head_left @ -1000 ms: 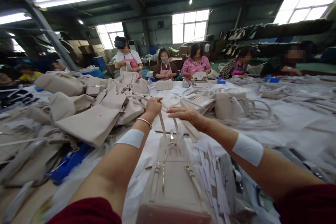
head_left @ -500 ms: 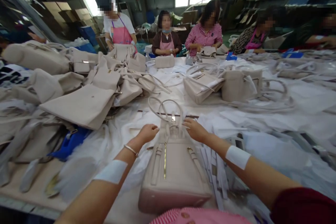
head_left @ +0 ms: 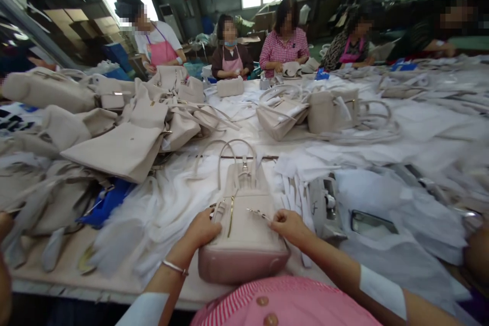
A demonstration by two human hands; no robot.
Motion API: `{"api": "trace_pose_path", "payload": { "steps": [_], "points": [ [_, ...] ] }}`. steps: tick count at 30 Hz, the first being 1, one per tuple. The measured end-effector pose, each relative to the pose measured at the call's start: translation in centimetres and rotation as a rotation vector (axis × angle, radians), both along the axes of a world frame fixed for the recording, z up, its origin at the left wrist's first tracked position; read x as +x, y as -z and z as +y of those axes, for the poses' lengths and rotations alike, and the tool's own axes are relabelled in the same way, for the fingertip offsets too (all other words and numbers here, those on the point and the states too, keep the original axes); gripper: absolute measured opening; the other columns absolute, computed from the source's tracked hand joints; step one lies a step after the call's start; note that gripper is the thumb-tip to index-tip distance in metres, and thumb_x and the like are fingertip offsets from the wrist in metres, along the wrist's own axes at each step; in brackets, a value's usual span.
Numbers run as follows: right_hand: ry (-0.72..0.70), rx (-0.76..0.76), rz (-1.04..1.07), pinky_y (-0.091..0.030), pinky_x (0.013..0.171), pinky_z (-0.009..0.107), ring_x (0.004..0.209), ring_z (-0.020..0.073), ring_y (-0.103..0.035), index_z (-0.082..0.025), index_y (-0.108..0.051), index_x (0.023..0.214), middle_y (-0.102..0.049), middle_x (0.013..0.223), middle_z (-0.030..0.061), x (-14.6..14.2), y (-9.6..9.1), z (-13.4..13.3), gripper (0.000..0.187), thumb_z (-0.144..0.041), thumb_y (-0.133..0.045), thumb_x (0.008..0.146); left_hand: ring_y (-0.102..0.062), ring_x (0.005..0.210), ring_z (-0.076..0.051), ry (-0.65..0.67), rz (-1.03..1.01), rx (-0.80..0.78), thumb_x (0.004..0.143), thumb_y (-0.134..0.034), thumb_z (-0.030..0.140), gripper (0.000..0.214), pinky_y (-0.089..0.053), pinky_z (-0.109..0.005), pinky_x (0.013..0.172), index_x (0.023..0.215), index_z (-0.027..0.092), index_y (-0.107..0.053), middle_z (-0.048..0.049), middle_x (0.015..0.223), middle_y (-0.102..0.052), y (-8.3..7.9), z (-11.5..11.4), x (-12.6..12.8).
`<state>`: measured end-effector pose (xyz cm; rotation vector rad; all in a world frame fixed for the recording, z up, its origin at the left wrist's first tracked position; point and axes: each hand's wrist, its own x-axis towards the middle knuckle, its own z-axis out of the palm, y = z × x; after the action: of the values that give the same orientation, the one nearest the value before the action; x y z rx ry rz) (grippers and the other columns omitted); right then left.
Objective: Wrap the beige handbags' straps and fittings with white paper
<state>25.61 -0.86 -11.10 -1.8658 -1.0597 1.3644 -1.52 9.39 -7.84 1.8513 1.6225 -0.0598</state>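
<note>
A beige handbag (head_left: 244, 224) lies flat on the table right in front of me, its two loop handles pointing away. My left hand (head_left: 204, 229) is closed on the bag's left side near a buckled strap. My right hand (head_left: 288, 225) pinches a thin gold-coloured strap piece (head_left: 260, 213) on the bag's right side. A bracelet circles my left wrist. Both forearms carry white bands.
A heap of beige bags (head_left: 126, 127) fills the left of the table, with more bags (head_left: 305, 112) in the middle. White wrapping paper (head_left: 382, 178) covers the right. A blue item (head_left: 103, 204) lies under the heap. Several people (head_left: 284, 43) sit across the table.
Both hands came back from the bag's handles to its lower body near me. The handles, lifted a second ago, now lie down. My view tipped downward.
</note>
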Motion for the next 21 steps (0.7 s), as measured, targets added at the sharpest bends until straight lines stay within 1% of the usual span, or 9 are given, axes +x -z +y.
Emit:
{"api": "trace_pose_path", "payload": {
  "steps": [3, 6, 8, 9, 11, 13, 15, 17, 21],
  "points": [
    [0.105, 0.017, 0.229, -0.037, 0.049, 0.024, 0.05, 0.0127, -0.052, -0.018, -0.058, 0.083, -0.058, 0.056, -0.0045, -0.6, -0.7, -1.1, 0.027, -0.034, -0.071, 0.065, -0.067, 0.092, -0.026, 0.016, 0.097, 0.032, 0.07, -0.055, 0.019, 0.047, -0.047, -0.031, 0.08, 0.117, 0.015, -0.06, -0.0118, 0.101, -0.073, -0.8, -0.8, -0.6],
    [0.148, 0.079, 0.372, -0.041, 0.053, 0.025, 0.056, 0.0148, -0.056, -0.018, -0.06, 0.081, -0.062, 0.063, -0.0019, -1.1, -1.1, -2.1, 0.028, -0.04, -0.068, 0.067, -0.063, 0.099, -0.031, 0.059, 0.267, 0.262, 0.077, -0.054, 0.027, 0.04, -0.044, -0.036, 0.086, 0.114, 0.012, -0.062, -0.0177, 0.104, -0.069, -2.5, -2.1, -0.3],
    [0.128, 0.193, 0.358, -0.044, 0.06, 0.028, 0.065, 0.0176, -0.059, -0.018, -0.061, 0.077, -0.065, 0.07, 0.0007, -1.4, -1.3, -2.2, 0.026, -0.042, -0.065, 0.069, -0.061, 0.102, -0.03, 0.106, 0.238, 0.438, 0.083, -0.05, 0.033, 0.035, -0.042, -0.037, 0.089, 0.109, 0.014, -0.064, -0.0169, 0.106, -0.067, -3.9, -2.8, 1.1],
    [0.106, 0.248, 0.329, -0.045, 0.063, 0.028, 0.069, 0.0186, -0.06, -0.018, -0.062, 0.076, -0.066, 0.072, 0.0012, -1.6, -1.5, -2.1, 0.025, -0.042, -0.064, 0.071, -0.061, 0.1, -0.028, 0.146, 0.162, 0.458, 0.085, -0.048, 0.036, 0.032, -0.042, -0.035, 0.089, 0.102, 0.016, -0.066, -0.0143, 0.102, -0.068, -4.5, -3.1, 2.1],
    [0.053, 0.312, 0.241, -0.045, 0.065, 0.028, 0.072, 0.0192, -0.06, -0.018, -0.062, 0.073, -0.066, 0.072, 0.001, -2.2, -1.8, -1.7, 0.022, -0.04, -0.06, 0.075, -0.063, 0.088, -0.024, 0.209, -0.054, 0.302, 0.088, -0.043, 0.045, 0.037, -0.044, -0.032, 0.081, 0.086, 0.019, -0.069, -0.0086, 0.087, -0.07, -5.1, -3.4, 4.6],
    [0.003, 0.347, 0.143, -0.044, 0.064, 0.027, 0.07, 0.0182, -0.058, -0.018, -0.061, 0.068, -0.064, 0.068, 0.0, -3.0, -2.1, -1.3, 0.021, -0.036, -0.056, 0.078, -0.063, 0.077, -0.021, 0.178, -0.296, 0.028, 0.088, -0.042, 0.053, 0.044, -0.047, -0.03, 0.073, 0.076, 0.019, -0.068, -0.0052, 0.077, -0.069, -4.9, -3.5, 7.3],
    [-0.047, 0.382, 0.072, -0.042, 0.063, 0.026, 0.068, 0.0169, -0.056, -0.018, -0.06, 0.066, -0.063, 0.066, -0.0003, -3.8, -2.2, -1.1, 0.02, -0.029, -0.053, 0.08, -0.063, 0.075, -0.02, 0.044, -0.535, -0.149, 0.084, -0.048, 0.053, 0.042, -0.048, -0.029, 0.069, 0.077, 0.017, -0.068, -0.0046, 0.078, -0.07, -3.8, -3.7, 9.7],
    [-0.091, 0.412, 0.056, -0.042, 0.063, 0.026, 0.069, 0.0166, -0.057, -0.018, -0.064, 0.071, -0.065, 0.07, 0.0, -4.3, -1.9, -1.4, 0.016, -0.024, -0.053, 0.08, -0.063, 0.073, -0.018, -0.128, -0.755, -0.216, 0.08, -0.057, 0.048, 0.033, -0.049, -0.029, 0.067, 0.078, 0.017, -0.066, -0.0048, 0.079, -0.07, -2.3, -4.1, 11.3],
    [-0.217, 0.383, 0.053, -0.042, 0.063, 0.023, 0.072, 0.0159, -0.06, -0.018, -0.07, 0.082, -0.07, 0.079, -0.0004, -3.3, -0.2, -2.6, 0.014, -0.018, -0.06, 0.073, -0.064, 0.069, -0.016, -0.487, -1.108, -0.455, 0.072, -0.068, 0.038, 0.027, -0.051, -0.028, 0.065, 0.087, 0.016, -0.063, -0.0044, 0.075, -0.067, 0.7, -5.5, 12.3]
  ]
}}
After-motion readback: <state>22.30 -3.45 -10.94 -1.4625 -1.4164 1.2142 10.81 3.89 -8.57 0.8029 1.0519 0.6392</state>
